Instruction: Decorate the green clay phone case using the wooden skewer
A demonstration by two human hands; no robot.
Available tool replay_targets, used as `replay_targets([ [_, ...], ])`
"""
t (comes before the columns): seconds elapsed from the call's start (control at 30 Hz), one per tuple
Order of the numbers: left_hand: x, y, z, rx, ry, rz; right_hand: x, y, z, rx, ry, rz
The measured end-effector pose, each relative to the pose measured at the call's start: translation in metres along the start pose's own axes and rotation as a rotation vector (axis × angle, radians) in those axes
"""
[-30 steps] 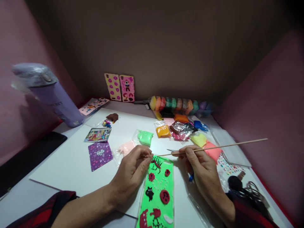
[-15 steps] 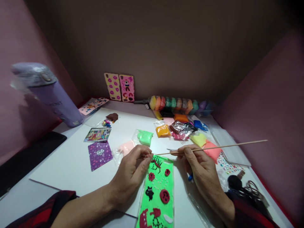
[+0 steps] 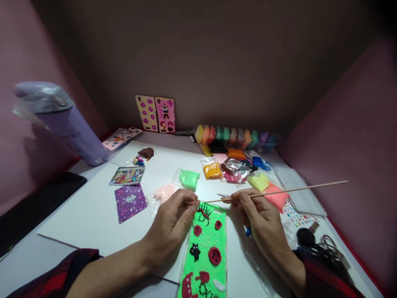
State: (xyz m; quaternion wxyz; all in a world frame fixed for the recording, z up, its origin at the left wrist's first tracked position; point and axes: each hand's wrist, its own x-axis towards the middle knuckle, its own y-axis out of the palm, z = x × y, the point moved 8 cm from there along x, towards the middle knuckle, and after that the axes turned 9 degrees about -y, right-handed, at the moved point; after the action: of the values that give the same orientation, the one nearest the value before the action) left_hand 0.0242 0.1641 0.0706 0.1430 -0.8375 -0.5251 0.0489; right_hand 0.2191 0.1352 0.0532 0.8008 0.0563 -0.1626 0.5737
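Observation:
My right hand [image 3: 259,217] is closed around a thin wooden skewer [image 3: 307,188], which points left. A pointed metal tip [image 3: 222,195] also sticks out of that hand, and a blue end [image 3: 248,231] shows below it. The skewer's tip meets the pinched fingertips of my left hand [image 3: 172,225]; whatever small thing they hold is hidden. Beneath the fingertips lies a phone case [image 3: 206,244] covered in bright green clay, bearing red flowers, a black cat-like figure, a red round piece, black dots and white dots.
Clay packets in green [image 3: 189,179], yellow-orange [image 3: 212,169] and coral [image 3: 277,198] lie beyond my hands. A purple card [image 3: 130,202] and a bottle [image 3: 72,128] are on the left. Black-handled objects [image 3: 322,248] and a gem sheet [image 3: 297,213] lie right. Two decorated cases [image 3: 165,115] lean on the back wall.
Almost nothing differs. The skewer's far end and the whole view have shifted very slightly; both hands keep their grip.

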Motion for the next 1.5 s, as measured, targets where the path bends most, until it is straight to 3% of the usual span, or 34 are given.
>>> replay_targets([
  [0.37,0.0001,-0.0002,0.0006,0.008,0.005,0.002,-0.0034,-0.0048,-0.0067,0.043,0.063,-0.040],
  [1.5,-0.0010,0.0001,-0.0006,-0.003,-0.003,0.001,-0.0012,-0.0048,-0.0053,0.037,0.046,-0.047],
])
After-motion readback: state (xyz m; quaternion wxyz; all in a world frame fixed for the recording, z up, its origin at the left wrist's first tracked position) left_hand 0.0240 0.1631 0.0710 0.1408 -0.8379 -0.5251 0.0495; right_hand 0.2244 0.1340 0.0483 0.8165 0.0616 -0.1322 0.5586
